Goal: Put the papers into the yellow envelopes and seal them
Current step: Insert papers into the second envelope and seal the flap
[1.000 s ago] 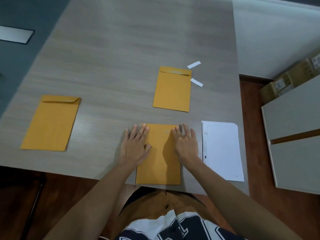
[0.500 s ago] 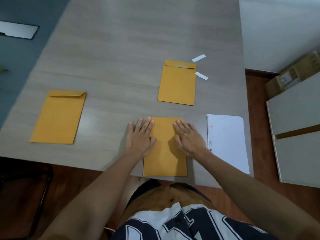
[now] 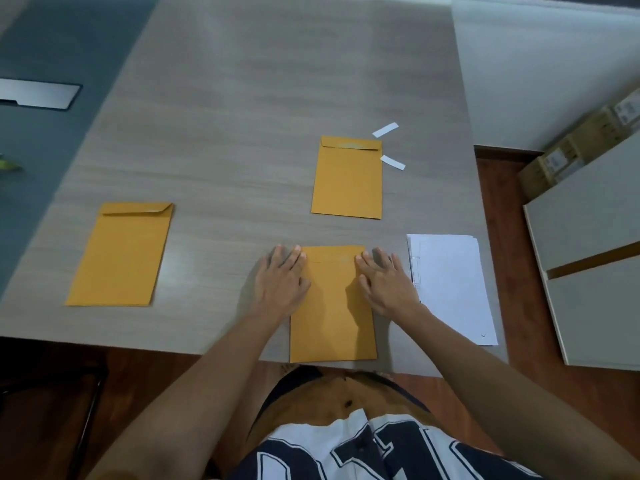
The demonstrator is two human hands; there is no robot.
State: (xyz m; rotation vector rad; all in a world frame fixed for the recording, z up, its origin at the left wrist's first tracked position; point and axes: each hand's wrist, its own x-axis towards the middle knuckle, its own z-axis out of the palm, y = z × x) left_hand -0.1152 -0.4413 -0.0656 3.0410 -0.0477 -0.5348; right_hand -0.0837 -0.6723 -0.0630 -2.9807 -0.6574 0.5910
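Both hands have slid apart since a second ago. The left hand point(image 3: 281, 285) and right hand point(image 3: 388, 285), fingers spread flat, press the near envelope's point(image 3: 332, 313) side edges on the tabletop point(image 3: 242, 133).

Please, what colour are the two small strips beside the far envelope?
White. The two strips lie by the far envelope, seen in the head view.
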